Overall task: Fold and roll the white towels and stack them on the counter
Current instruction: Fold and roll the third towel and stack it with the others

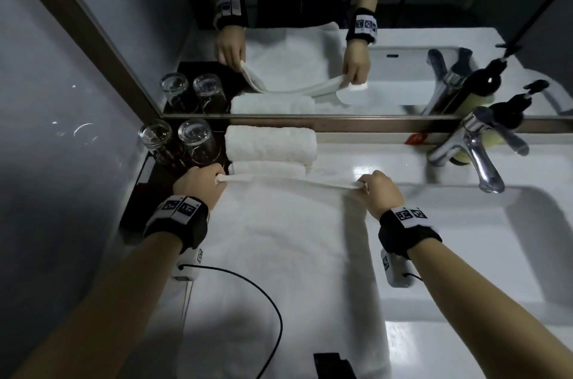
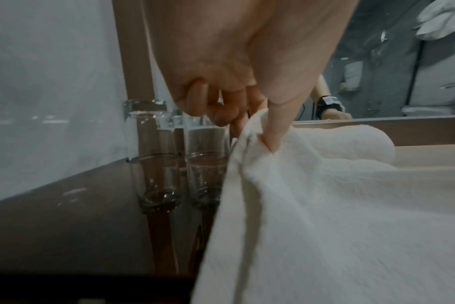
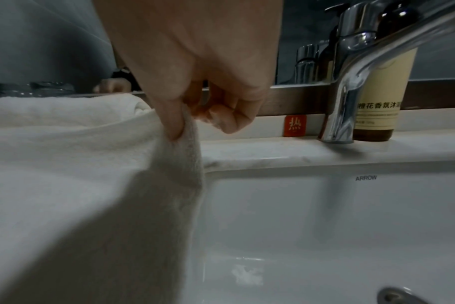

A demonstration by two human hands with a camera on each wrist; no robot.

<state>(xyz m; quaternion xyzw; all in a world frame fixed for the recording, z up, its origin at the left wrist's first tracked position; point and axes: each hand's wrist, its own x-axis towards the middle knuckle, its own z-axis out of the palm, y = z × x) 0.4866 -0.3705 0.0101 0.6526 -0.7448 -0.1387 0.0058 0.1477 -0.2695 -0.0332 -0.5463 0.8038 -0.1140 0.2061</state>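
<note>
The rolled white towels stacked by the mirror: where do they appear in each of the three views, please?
Head: the rolled towels lie upper centre, against the mirror frame, right of two glasses.
Left wrist: middle right, a rolled towel behind the flat towel that the left hand pinches.
Right wrist: far left, a rolled towel beyond the right hand.
Shared landmark: the brown mirror frame.

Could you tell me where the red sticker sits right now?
In the head view the red sticker sits at the back of the counter under the mirror frame, just left of the faucet.
</note>
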